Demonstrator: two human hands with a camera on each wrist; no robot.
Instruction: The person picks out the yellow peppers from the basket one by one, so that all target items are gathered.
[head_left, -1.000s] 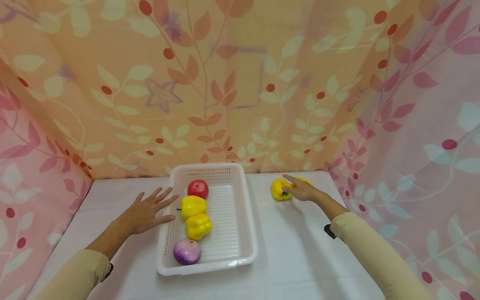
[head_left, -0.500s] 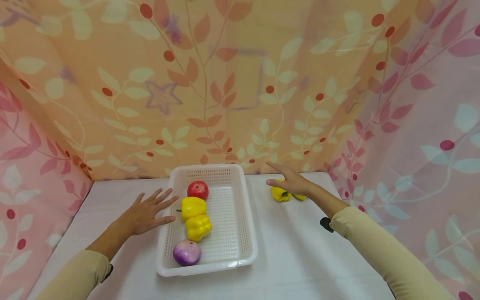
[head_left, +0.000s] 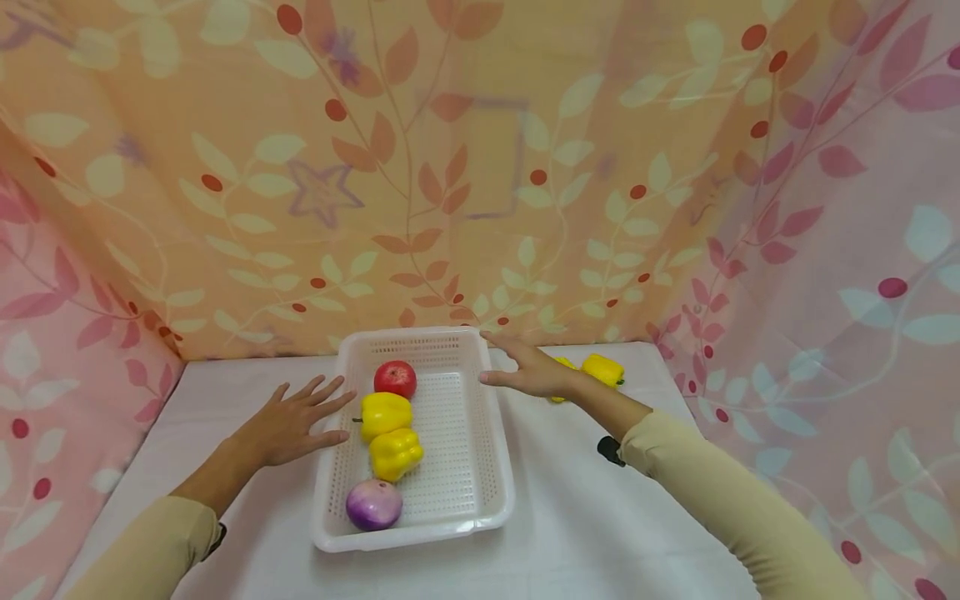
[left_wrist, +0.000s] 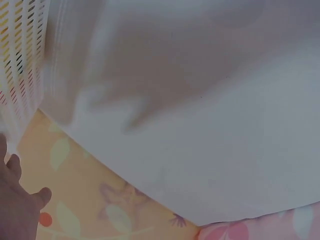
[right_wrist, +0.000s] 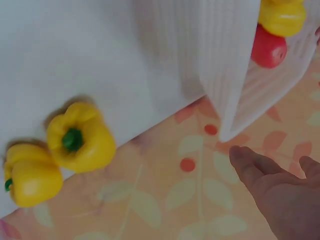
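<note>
A white plastic basket [head_left: 491,492] stands on the table, holding a red tomato-like fruit [head_left: 395,380], two yellow bell peppers [head_left: 387,415] and a purple-and-white onion-like vegetable [head_left: 374,504] along its left side. My left hand [head_left: 296,423] is spread at the basket's left wall, fingertips over the rim, holding nothing. With straight fingers and nothing in it, my right hand [head_left: 531,370] is at the basket's right rim, near the far corner. Two more yellow bell peppers [right_wrist: 81,137] lie on the table to the right, one partly hidden behind the right hand in the head view.
White cloth covers the table [head_left: 600,517]. A floral curtain [head_left: 450,167] hangs right behind its back edge, and pink curtains [head_left: 847,333] close in both sides.
My right hand has moved left from over the two peppers on the table to the basket's right rim. The left hand and the vegetables have stayed in place.
</note>
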